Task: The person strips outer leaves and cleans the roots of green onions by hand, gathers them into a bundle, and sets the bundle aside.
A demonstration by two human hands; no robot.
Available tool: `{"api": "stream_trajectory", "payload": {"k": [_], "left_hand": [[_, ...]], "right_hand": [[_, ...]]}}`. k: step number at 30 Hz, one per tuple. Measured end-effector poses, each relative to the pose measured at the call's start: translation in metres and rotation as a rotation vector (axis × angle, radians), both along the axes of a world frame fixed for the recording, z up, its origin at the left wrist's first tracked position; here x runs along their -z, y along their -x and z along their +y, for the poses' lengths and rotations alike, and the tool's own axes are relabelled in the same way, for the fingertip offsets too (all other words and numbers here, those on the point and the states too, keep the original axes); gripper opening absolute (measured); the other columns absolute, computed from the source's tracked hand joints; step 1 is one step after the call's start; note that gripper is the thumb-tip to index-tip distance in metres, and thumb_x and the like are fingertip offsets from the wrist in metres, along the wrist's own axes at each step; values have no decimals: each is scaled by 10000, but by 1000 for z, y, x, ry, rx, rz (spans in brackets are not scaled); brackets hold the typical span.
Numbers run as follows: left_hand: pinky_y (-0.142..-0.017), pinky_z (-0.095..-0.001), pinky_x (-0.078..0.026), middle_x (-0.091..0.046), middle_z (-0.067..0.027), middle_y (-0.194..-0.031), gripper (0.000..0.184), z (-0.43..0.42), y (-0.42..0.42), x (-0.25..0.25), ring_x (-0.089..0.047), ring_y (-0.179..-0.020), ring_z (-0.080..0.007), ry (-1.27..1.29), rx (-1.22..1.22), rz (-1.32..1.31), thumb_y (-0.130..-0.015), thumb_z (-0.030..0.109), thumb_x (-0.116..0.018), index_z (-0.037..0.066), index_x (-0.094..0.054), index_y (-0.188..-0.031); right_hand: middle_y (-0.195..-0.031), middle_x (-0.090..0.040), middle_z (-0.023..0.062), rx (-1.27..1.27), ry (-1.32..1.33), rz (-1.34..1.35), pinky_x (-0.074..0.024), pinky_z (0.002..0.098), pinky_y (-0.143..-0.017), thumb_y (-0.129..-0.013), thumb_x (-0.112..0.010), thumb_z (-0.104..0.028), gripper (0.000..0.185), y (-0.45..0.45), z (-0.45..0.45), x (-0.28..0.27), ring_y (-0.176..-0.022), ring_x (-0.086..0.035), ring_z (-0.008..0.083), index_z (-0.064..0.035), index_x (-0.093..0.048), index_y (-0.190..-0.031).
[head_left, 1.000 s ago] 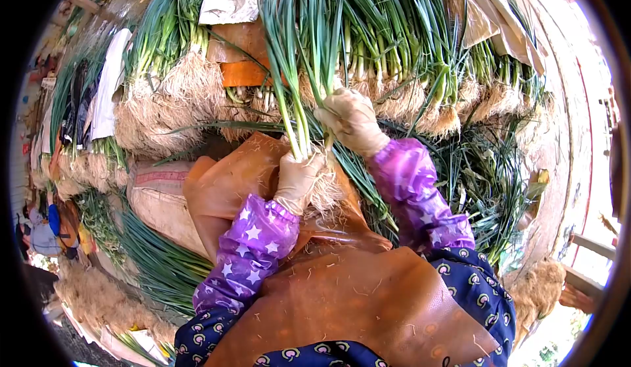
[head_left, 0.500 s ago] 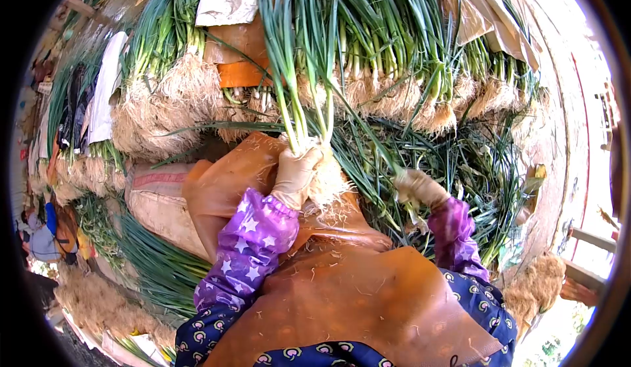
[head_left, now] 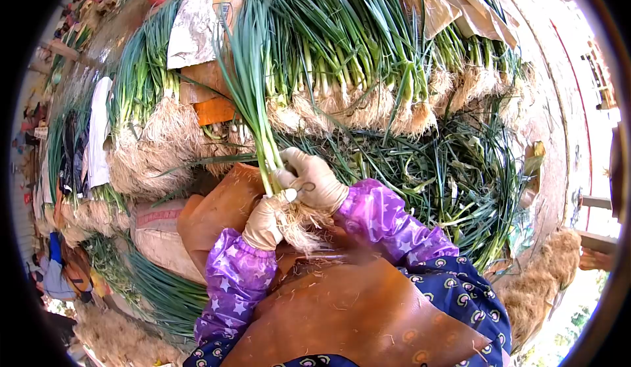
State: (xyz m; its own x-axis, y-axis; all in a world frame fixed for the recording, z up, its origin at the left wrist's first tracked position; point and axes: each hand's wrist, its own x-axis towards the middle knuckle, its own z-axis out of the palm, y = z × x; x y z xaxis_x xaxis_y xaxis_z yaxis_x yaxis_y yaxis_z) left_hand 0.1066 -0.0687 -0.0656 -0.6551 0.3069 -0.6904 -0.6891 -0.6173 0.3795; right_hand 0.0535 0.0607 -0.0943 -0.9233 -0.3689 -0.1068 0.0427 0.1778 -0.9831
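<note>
A small bunch of spring onions (head_left: 263,124) stands upright in front of me, green leaves up and pale roots hanging down. My left hand (head_left: 266,221), in a cream glove, is closed around its white lower stems just above the roots. My right hand (head_left: 317,182), gloved as well, has come against the same stems from the right, with thumb and fingers closed on them. The stringy roots (head_left: 303,229) dangle below both hands over the orange-brown apron (head_left: 355,308). Parts of the stems are hidden behind my fingers.
Rows of spring onions with rooted ends (head_left: 368,107) lie across the far side. A heap of loose green leaves (head_left: 453,170) is at my right. A stuffed sack (head_left: 164,239) sits at my left, near more long leaves (head_left: 164,281). Root piles (head_left: 542,288) lie on both sides.
My right hand has moved left from over the leaf heap to the bunch, and the long leaf it held is gone from it. My left hand has lowered and shifted left with the bunch.
</note>
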Motion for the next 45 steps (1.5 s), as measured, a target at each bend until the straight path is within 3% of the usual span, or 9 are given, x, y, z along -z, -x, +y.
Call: {"api": "stream_trajectory", "payload": {"k": [2,7,11,15,20,24,26,37,45], "left_hand": [[-661,-300,-547,-602,-87,-801,116,-4,4,8,-619,-718,-197,109,-12,45,-826,59,-556,10,-534,-929],[-557,-275,-538,-587,-86,-782,133,8,21,6,-602,-635,-181,111,-46,35,-823,36,-536,16,-511,-952],[-437,-270,-473,-573,-102,-721,157,4,21,18,-562,-534,-162,-62,40,138,-832,89,-583,-19,-542,-939],[-690,-253,-504,-630,-110,-889,300,5,19,53,-605,-780,-174,-147,51,145,-784,96,-662,-31,-572,-1040],[-649,-307,-556,-636,-161,-926,272,0,23,39,-633,-817,-219,-130,-149,245,-766,55,-652,-56,-570,-1000],[-808,-376,-491,-615,-187,-1028,384,3,26,45,-595,-914,-256,-24,-84,341,-791,87,-615,-52,-502,-1131],[-1014,-357,-277,-616,-152,-1041,456,1,21,25,-517,-1048,-248,68,56,272,-788,129,-626,-28,-485,-1192],[-499,-298,-536,-597,-130,-872,280,-6,8,33,-606,-624,-171,-63,-124,124,-769,-34,-546,-29,-512,-1047],[-745,-330,-547,-578,-142,-950,309,-15,9,45,-609,-825,-232,-380,-266,87,-776,-36,-492,-28,-496,-1085]], "right_hand": [[-808,-490,58,119,875,-717,-450,177,-530,-856,-503,-9,208,21,11,27,-589,-457,140,54,-473,-1052],[-801,-585,57,35,-33,16,-492,257,-625,-884,-522,-51,163,31,4,-7,-665,-542,135,41,-545,-1017],[-827,-623,121,664,375,-593,-499,303,-770,-891,-511,-166,210,101,34,58,-870,-601,224,19,-582,-961],[-836,-650,181,15,-1254,108,-485,420,-698,-711,-632,-149,274,185,107,60,-728,-631,337,-16,-620,-950],[-592,-403,23,-174,-434,613,-391,297,-490,-814,-524,-98,129,163,112,-1,-527,-455,169,-27,-630,-794],[-822,-639,112,-73,357,-295,-519,186,-539,-810,-619,-127,204,74,78,-26,-728,-631,128,-32,-606,-990],[-835,-640,97,5,-226,-179,-497,233,-672,-815,-618,-127,206,30,34,-7,-780,-605,120,-15,-613,-987],[-576,-501,25,23,-644,518,-366,247,-366,-849,-580,-92,172,47,4,16,-464,-487,75,-30,-549,-691],[-692,-579,4,-301,408,-629,-442,211,-484,-842,-586,-197,153,-47,115,29,-586,-550,76,-51,-575,-797]]}}
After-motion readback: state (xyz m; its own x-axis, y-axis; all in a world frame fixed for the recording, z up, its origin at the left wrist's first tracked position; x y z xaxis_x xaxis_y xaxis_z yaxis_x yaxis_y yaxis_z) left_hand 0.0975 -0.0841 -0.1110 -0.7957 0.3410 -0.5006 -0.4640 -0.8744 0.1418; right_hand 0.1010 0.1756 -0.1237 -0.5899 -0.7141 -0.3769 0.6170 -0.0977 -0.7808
